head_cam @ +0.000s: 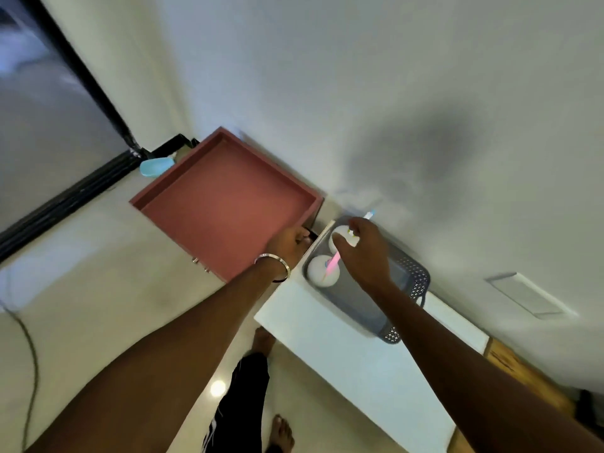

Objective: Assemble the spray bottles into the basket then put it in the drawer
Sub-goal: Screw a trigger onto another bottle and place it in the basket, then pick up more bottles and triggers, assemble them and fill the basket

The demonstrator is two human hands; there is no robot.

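Fingers of left hand point(287, 245) curl over the near edge of the pink drawer point(225, 204), pulled out, interior bare. Right hand point(362, 253) fingers closed round a white spray bottle point(340, 238) inside the grey basket point(410, 279) on the white worktop point(343, 348). Second bottle point(322, 271), pink nozzle, stands just beside it in the basket.

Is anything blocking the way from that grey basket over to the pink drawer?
Nothing visible does. The drawer is pulled open and looks bare inside, right beside the basket on the white top. Only the left hand sits at the drawer's near edge, between the two; the right hand is over the bottles.
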